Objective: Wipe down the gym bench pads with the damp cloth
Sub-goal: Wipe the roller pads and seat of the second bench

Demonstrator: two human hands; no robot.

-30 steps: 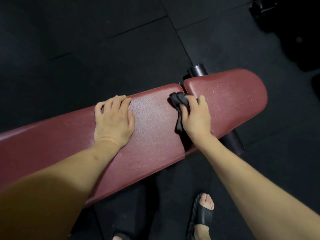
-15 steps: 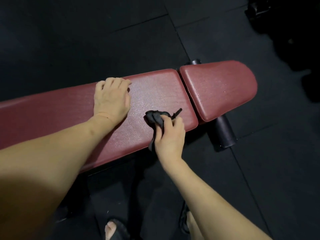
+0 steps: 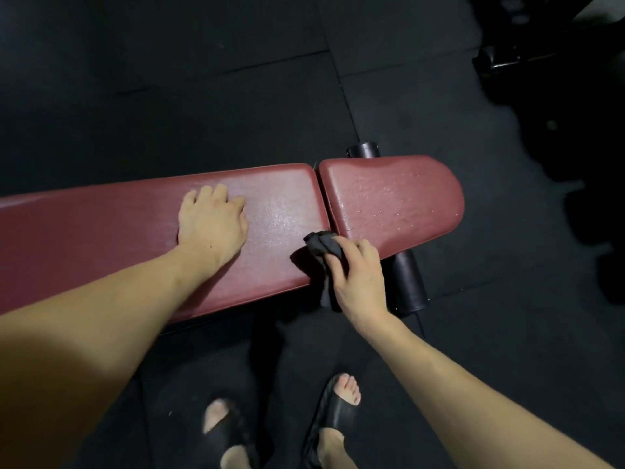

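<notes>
Progress looks partial, judged by sheen alone. Leftmost, the long dark-red textured vinyl back pad [image 3: 101, 238] appears dull, probably still unwiped. The left hand [image 3: 211, 221] lies flat on it, fingers straight and together, bracing. Rightward, that pad's end glistens. At the near edge, by the gap between pads, the right hand [image 3: 358, 275] holds the crumpled black damp cloth [image 3: 321, 247], fingers curled round it. The short rounded dark-red seat pad [image 3: 399, 201] shows droplets, so likely wetted.

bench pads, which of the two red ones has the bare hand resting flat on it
The long red vinyl pad: the left hand rests on it. The short rounded red pad has no hand flat on it.
</notes>
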